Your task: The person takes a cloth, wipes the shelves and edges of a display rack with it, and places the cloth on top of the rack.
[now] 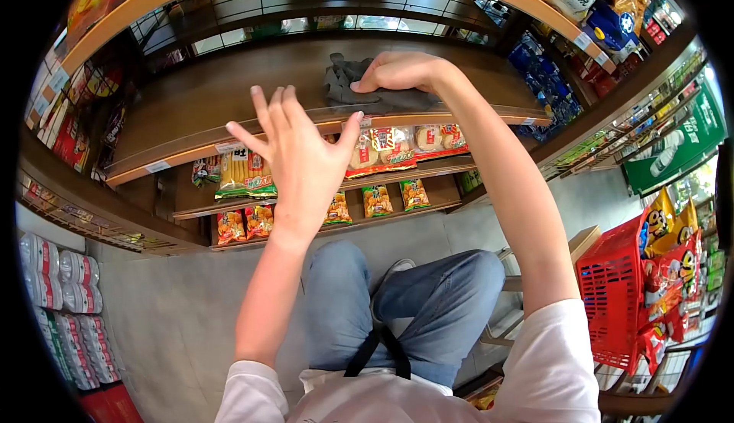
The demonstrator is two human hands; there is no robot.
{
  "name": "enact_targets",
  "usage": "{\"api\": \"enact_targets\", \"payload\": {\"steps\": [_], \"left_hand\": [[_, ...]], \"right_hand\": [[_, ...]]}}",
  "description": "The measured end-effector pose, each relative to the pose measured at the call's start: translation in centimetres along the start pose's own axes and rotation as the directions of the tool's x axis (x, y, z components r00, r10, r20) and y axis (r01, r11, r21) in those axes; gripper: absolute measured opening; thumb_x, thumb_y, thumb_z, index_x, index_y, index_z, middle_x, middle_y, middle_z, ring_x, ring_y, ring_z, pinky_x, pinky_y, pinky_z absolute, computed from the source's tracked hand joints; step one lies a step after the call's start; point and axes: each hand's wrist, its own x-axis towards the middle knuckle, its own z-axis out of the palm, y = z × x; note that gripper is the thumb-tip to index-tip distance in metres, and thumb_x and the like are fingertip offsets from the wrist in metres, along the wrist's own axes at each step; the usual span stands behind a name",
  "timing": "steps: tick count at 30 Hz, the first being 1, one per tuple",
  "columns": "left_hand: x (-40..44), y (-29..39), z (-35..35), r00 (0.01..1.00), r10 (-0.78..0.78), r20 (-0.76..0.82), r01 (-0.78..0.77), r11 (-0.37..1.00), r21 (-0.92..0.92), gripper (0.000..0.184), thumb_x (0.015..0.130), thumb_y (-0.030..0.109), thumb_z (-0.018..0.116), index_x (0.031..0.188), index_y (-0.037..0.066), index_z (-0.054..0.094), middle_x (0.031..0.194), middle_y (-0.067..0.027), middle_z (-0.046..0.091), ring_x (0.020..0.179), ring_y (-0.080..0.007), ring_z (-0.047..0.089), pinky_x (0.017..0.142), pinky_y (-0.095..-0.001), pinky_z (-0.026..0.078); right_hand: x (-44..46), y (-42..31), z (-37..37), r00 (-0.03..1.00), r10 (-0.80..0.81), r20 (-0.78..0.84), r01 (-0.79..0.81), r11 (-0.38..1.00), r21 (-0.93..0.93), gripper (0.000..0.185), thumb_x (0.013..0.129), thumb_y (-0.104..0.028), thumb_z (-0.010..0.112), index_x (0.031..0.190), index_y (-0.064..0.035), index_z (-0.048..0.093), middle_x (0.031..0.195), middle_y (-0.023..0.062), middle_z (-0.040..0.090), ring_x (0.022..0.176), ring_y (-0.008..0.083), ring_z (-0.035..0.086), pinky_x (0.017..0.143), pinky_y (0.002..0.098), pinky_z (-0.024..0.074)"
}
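My right hand (401, 71) grips a dark grey cloth (348, 79) against the brown shelf board (229, 79), its fingers curled over the fabric. Part of the cloth spreads out to the left and below that hand. Raised in front of the shelf's price-tag edge, my left hand (302, 144) has its fingers spread and holds nothing. Behind and below it, packaged snacks (382, 148) in clear and red bags lie on the lower shelf.
Small snack bags (377, 201) line the bottom shelf. To the right stands a red basket (612, 293) filled with chip bags. Packs of water bottles (76, 293) are stacked at left. An upper shelf edge (138, 10) with price tags runs overhead.
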Motion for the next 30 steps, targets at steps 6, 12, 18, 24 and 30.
{"api": "enact_targets", "payload": {"steps": [6,12,18,24,30], "left_hand": [[0.0,-0.1,1.0,0.999,0.043,0.028,-0.042,0.998,-0.042,0.082,0.082,0.052,0.077,0.129,-0.010,0.052,0.137,-0.0241,0.054,0.147,-0.0393,0.030,0.117,-0.0688,0.001],[0.0,0.1,1.5,1.000,-0.015,-0.008,0.015,0.999,-0.048,0.069,0.084,0.048,0.077,0.123,-0.005,0.057,0.134,-0.0183,0.057,0.144,-0.0353,0.036,0.117,-0.0673,0.003],[-0.2,-0.3,1.8,0.999,0.000,-0.038,-0.002,0.998,-0.060,0.062,0.084,0.047,0.078,0.119,0.000,0.057,0.131,-0.0137,0.058,0.144,-0.0331,0.037,0.117,-0.0688,0.002],[-0.1,-0.4,2.0,0.997,0.000,-0.076,-0.003,0.999,-0.038,0.059,0.084,0.047,0.076,0.114,0.000,0.058,0.127,-0.0132,0.058,0.140,-0.0332,0.041,0.115,-0.0710,0.005],[-0.2,-0.8,2.2,0.997,0.044,-0.069,-0.049,0.996,-0.068,0.057,0.084,0.047,0.076,0.115,0.002,0.058,0.125,-0.0116,0.059,0.140,-0.0324,0.042,0.115,-0.0705,0.004]], "right_hand": [[1.0,-0.6,1.1,0.997,-0.027,-0.072,0.011,0.978,-0.210,0.044,0.090,-0.042,0.067,0.100,0.0005,0.075,0.094,0.0133,0.075,0.087,0.0201,0.067,0.082,0.0357,0.0501],[0.6,0.6,1.6,0.992,-0.037,-0.117,0.023,0.993,-0.113,0.049,0.092,-0.045,0.065,0.108,-0.0007,0.075,0.099,0.0141,0.075,0.091,0.0230,0.065,0.086,0.0358,0.0493],[-0.6,0.4,0.3,0.999,0.046,0.014,-0.045,0.997,-0.060,0.050,0.093,-0.046,0.063,0.111,-0.0010,0.074,0.116,0.0184,0.072,0.110,0.0303,0.066,0.098,0.0390,0.0469],[-3.4,3.9,-3.2,0.987,0.146,-0.066,-0.158,0.951,-0.267,0.052,0.093,-0.049,0.066,0.118,-0.0042,0.073,0.117,0.0117,0.072,0.107,0.0176,0.064,0.098,0.0302,0.0460],[-4.8,6.6,-5.6,0.965,0.261,-0.001,-0.257,0.950,-0.177,0.046,0.089,-0.040,0.072,0.116,-0.0039,0.074,0.115,0.0113,0.073,0.105,0.0185,0.066,0.095,0.0305,0.0481]]}}
